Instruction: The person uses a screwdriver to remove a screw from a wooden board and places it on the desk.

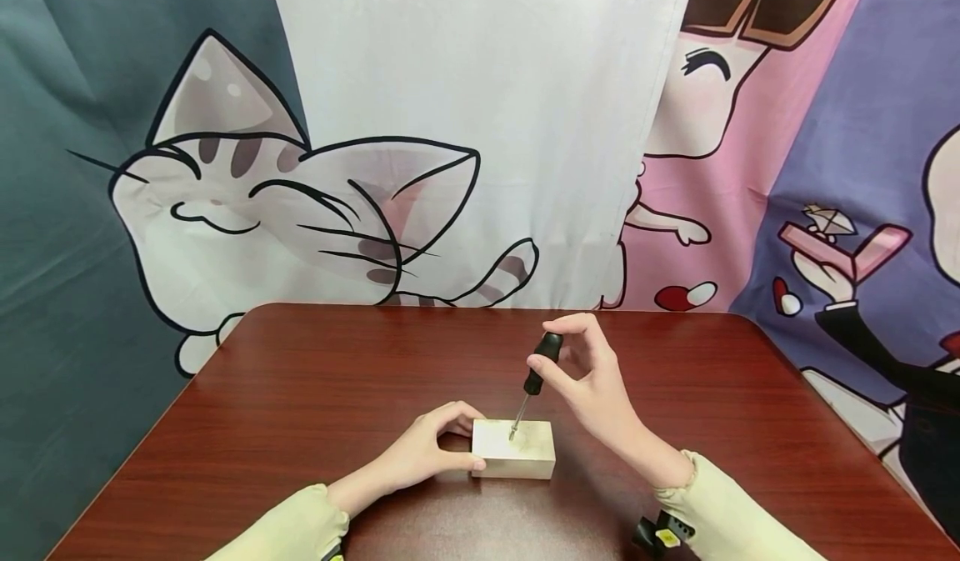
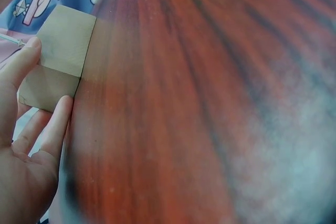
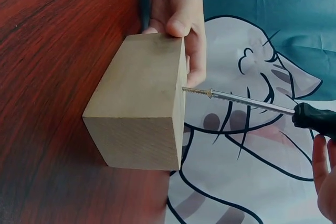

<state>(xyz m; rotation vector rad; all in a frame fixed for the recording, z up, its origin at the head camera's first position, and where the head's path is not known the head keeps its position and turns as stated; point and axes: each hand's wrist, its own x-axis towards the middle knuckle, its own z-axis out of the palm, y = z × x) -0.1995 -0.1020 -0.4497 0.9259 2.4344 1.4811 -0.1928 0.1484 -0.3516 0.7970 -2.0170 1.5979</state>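
- Key bit here, I'd say, is the line-up: the screwdriver (image 1: 543,364) shaft meets the head of the screw (image 3: 196,91), which stands up from the top of the wooden block (image 1: 513,453). The shaft leans a bit toward the right hand (image 1: 596,388).
- Block sits on the bench (image 1: 360,369) between the hands, long axis running left to right. The left hand (image 1: 429,451) is nearer, actually touching it.
- Left grips the block's left end, thumb on the near side; right pinches the screwdriver's black handle.
- Block's pale, plain, squared-off. Screw's goldish, threads showing, can't tell how deep.
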